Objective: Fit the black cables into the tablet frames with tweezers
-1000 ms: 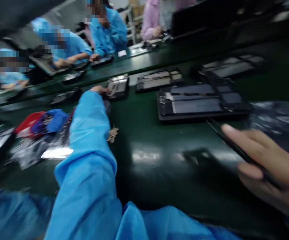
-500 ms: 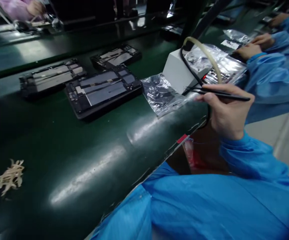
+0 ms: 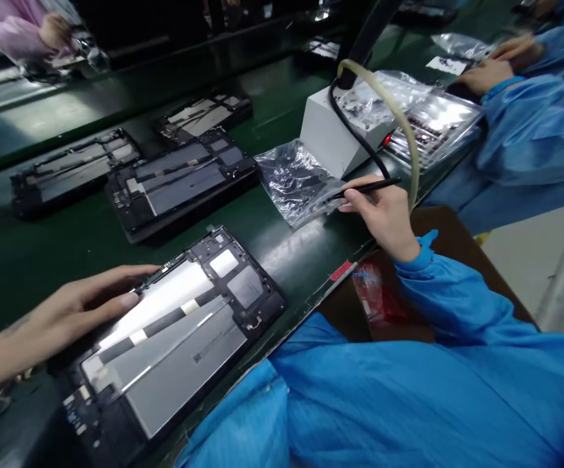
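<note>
In the head view, the left hand (image 3: 84, 302) grips the far long edge of an open tablet (image 3: 184, 351), with the thumb on its upper side and the other fingers partly hidden. This tablet is at the near edge of the green surface (image 3: 81, 257), in front of the person; whether it touches the surface fully, I cannot tell. The right hand (image 3: 384, 218) is closed around black tweezers (image 3: 376, 186), whose tips are over a clear plastic bag (image 3: 291, 182). The bag lies just beside a white box (image 3: 328, 133) with a red light. Behind the held tablet, three similar tablets (image 3: 184, 175) lie on the surface.
</note>
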Demonstrator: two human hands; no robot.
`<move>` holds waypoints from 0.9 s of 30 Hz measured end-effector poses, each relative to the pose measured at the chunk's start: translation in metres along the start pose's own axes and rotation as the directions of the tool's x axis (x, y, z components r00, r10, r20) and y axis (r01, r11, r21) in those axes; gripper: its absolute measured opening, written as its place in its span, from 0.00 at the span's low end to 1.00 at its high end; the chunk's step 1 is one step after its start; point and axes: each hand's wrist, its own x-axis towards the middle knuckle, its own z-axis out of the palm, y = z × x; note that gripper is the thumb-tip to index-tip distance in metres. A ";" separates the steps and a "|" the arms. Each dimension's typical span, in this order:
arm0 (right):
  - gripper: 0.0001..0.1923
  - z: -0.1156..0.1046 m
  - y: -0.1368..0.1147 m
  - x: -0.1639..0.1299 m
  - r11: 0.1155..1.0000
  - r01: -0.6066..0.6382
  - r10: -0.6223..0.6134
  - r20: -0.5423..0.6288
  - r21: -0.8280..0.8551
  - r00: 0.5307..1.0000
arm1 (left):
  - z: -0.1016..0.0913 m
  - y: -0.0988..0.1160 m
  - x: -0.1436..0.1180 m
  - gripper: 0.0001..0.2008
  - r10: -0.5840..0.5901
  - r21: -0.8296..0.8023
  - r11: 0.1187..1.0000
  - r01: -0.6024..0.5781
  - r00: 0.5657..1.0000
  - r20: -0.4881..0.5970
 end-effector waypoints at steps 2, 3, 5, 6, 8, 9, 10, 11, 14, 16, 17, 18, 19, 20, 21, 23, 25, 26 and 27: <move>0.16 0.002 0.000 0.000 1.000 -0.018 0.018 -0.003 0.003 1.000 | 0.006 -0.009 0.004 0.21 0.033 0.014 0.999 -0.033 0.999 -0.003; 0.15 0.003 0.000 0.000 1.000 -0.026 0.026 -0.005 0.000 1.000 | 0.007 -0.014 0.005 0.20 0.075 0.057 0.996 -0.074 0.997 -0.012; 0.15 0.004 -0.001 0.001 0.999 -0.037 0.037 0.001 -0.003 0.999 | 0.007 -0.024 0.006 0.19 0.155 0.125 0.980 -0.152 0.988 -0.015; 0.16 0.004 -0.002 0.002 0.999 -0.038 0.038 0.008 -0.002 0.999 | 0.007 -0.028 0.007 0.19 0.176 0.143 0.974 -0.173 0.984 -0.011; 0.16 0.005 -0.002 0.003 0.999 -0.033 0.033 0.026 -0.002 0.999 | 0.006 -0.031 0.008 0.18 0.184 0.137 0.974 -0.181 0.983 -0.007; 0.16 0.006 -0.002 0.004 1.000 -0.028 0.028 0.032 -0.001 0.999 | 0.006 -0.031 0.008 0.17 0.182 0.119 0.976 -0.180 0.983 -0.009; 0.17 0.006 -0.001 0.005 1.000 -0.020 0.020 0.034 0.001 0.999 | 0.005 -0.030 0.009 0.16 0.179 0.096 0.980 -0.177 0.984 -0.010; 0.17 0.007 0.000 0.005 1.000 -0.010 0.010 0.032 0.005 0.999 | 0.005 -0.028 0.009 0.16 0.171 0.071 0.983 -0.170 0.985 -0.009; 0.16 0.008 0.003 0.006 0.999 0.019 -0.019 0.020 0.026 1.000 | 0.006 -0.023 0.009 0.14 0.143 0.013 0.990 -0.143 0.990 0.011; 0.14 0.008 0.004 0.006 0.999 0.025 -0.025 0.018 0.030 1.000 | 0.007 -0.021 0.008 0.15 0.136 0.014 0.991 -0.136 0.991 0.015; 0.14 0.008 0.004 0.006 0.999 0.026 -0.026 0.018 0.028 0.999 | 0.007 -0.022 0.008 0.16 0.139 0.022 0.990 -0.139 0.990 0.012; 0.14 0.008 0.004 0.006 0.999 0.025 -0.026 0.017 0.026 1.000 | 0.007 -0.023 0.008 0.16 0.144 0.034 0.989 -0.144 0.990 0.007; 0.14 0.008 0.004 0.006 0.999 0.025 -0.025 0.017 0.022 1.000 | 0.007 -0.024 0.007 0.17 0.153 0.050 0.987 -0.153 0.988 0.001; 0.14 0.009 0.004 0.006 1.000 0.023 -0.023 0.017 0.017 1.000 | 0.006 -0.024 0.007 0.17 0.166 0.069 0.984 -0.165 0.986 -0.002; 0.15 0.009 0.004 0.006 1.000 0.020 -0.020 0.016 0.013 1.000 | 0.004 -0.024 0.007 0.18 0.184 0.098 0.978 -0.184 0.983 0.008; 0.17 0.010 0.003 0.007 1.000 0.015 -0.015 0.014 0.018 1.000 | -0.003 -0.016 0.007 0.18 0.223 0.193 0.956 -0.222 0.975 0.016; 0.19 0.010 -0.001 0.004 0.998 0.012 -0.013 0.001 0.056 1.000 | -0.011 0.003 0.010 0.20 0.280 0.325 0.906 -0.270 0.960 0.015; 0.20 0.008 -0.004 0.001 0.996 0.016 -0.015 -0.013 0.088 1.000 | -0.015 0.017 0.014 0.21 0.330 0.387 0.870 -0.306 0.944 0.006; 0.20 0.005 -0.008 -0.004 0.992 0.022 -0.018 -0.028 0.121 0.999 | -0.018 0.035 0.020 0.21 0.398 0.436 0.823 -0.363 0.917 0.012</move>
